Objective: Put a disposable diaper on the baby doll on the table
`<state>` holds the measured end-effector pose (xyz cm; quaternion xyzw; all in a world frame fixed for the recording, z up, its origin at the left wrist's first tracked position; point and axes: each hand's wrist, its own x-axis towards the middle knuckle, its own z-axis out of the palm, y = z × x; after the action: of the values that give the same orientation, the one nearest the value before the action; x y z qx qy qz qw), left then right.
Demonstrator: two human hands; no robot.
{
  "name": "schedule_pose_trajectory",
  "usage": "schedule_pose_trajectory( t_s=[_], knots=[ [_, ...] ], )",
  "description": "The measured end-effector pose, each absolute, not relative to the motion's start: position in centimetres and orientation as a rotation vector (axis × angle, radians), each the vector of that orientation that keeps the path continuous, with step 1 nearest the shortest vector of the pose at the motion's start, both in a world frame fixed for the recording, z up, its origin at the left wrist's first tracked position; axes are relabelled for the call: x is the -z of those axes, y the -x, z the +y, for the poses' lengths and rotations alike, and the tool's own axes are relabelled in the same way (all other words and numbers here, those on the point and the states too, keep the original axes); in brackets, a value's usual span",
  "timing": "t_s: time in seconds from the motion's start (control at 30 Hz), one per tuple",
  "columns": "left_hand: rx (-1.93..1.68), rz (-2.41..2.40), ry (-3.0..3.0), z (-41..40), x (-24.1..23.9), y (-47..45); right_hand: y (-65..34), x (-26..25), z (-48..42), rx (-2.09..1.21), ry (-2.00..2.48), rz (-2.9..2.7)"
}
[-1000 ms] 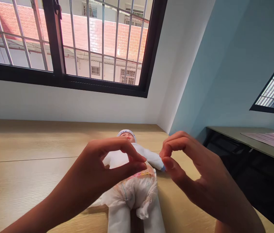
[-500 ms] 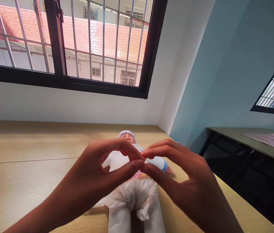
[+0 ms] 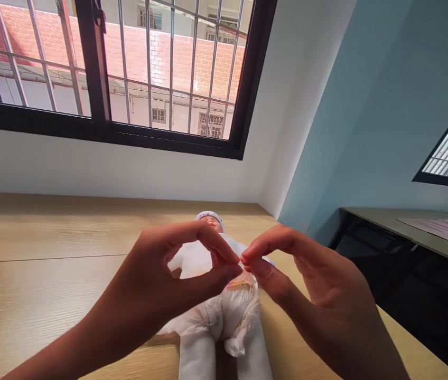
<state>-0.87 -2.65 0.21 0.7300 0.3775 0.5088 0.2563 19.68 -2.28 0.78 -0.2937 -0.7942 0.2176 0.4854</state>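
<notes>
A baby doll (image 3: pixel 196 259) lies on its back on a light wood table (image 3: pixel 49 274), dressed in a white top, white cap and white leggings. Its white disposable diaper (image 3: pixel 220 316) has a pink printed waistband. My left hand (image 3: pixel 176 269) and my right hand (image 3: pixel 307 274) hover over the doll's chest. Their curled fingertips nearly meet, with small gaps between thumbs and index fingers. Neither hand visibly holds anything. The right hand hides most of the doll's arm on that side.
Behind the table stand a white wall and a black-framed barred window (image 3: pixel 109 68) facing a brick building. To the right, beyond the table's edge, a second, darker desk (image 3: pixel 406 235) carries a pink mat (image 3: pixel 441 229).
My right hand has swung in from the right over the doll's arm, hiding its blue cuff. Its fingertips now nearly meet those of my left hand. The doll has not visibly moved.
</notes>
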Motion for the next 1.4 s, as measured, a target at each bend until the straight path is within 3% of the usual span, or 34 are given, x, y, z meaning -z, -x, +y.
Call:
schedule_pose_trajectory(
  t_s=[0.37, 0.6, 1.03, 1.27, 1.4],
  knots=[
    [-1.485, 0.816, -1.864, -4.2, -0.3, 0.5, -19.0, -0.4, -3.6, -0.445, 0.618, -1.899],
    [-1.383, 0.629, -1.689, -2.8, -0.3, 0.6, -18.9, -0.1, -2.6, -0.028, 0.523, -2.038],
    [-1.172, 0.527, -1.168, 4.1, 2.5, 0.4, -18.0, 1.5, 2.3, 0.343, 0.671, -2.268],
    [-1.236, 0.522, -1.122, 4.3, 2.4, 0.9, -17.7, 1.5, 2.5, 0.076, 0.798, -2.28],
    [-1.273, 0.464, -1.14, 4.2, 2.2, 1.2, -17.5, 1.3, 2.2, -0.3, 0.958, -2.194]
  ],
)
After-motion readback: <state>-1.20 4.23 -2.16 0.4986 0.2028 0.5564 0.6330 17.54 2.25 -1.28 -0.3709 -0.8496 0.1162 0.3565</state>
